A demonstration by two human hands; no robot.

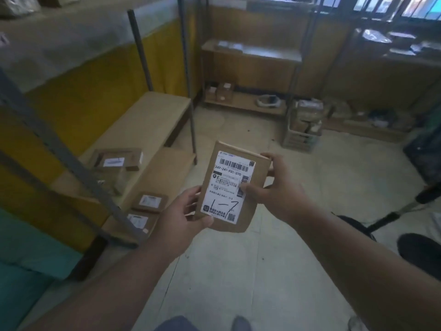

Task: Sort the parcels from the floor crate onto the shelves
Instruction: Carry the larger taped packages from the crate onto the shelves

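Both hands, left hand [183, 211] and right hand [274, 185], grip the flat brown labelled cardboard parcel [229, 187] upright; wooden shelves [152, 120] lie leftward, nearer the left.
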